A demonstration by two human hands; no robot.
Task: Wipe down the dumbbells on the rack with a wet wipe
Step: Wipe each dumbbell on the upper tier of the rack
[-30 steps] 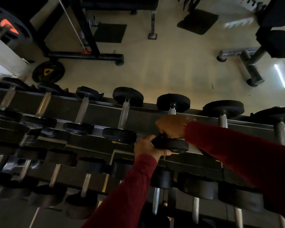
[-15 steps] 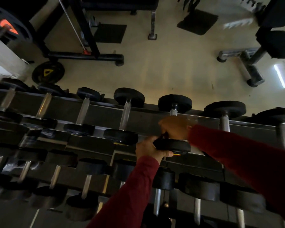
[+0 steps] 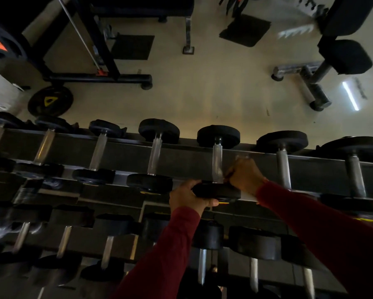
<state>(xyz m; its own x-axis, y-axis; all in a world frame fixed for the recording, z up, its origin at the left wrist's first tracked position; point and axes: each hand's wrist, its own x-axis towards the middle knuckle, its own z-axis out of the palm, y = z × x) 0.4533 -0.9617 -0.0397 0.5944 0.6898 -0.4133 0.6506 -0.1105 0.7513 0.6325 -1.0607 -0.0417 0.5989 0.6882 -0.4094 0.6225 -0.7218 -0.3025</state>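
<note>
Gripping round black dumbbell [image 3: 216, 169] head: left hand [image 3: 186, 198] | right hand [image 3: 245, 175] grip curled beside chrome handle, contents unclear

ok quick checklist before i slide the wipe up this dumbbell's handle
1. Left hand steadying the near head of the dumbbell: ok, fingers curl round its edge.
2. Right hand at the base of the handle: ok.
3. Wet wipe in the right hand: cannot tell, too dark and hidden by the fingers.
4. Handle above the hand free of obstruction: ok, bare up to the far head.
5. Dumbbell seated on the rack: ok, it spans both rails.
</note>
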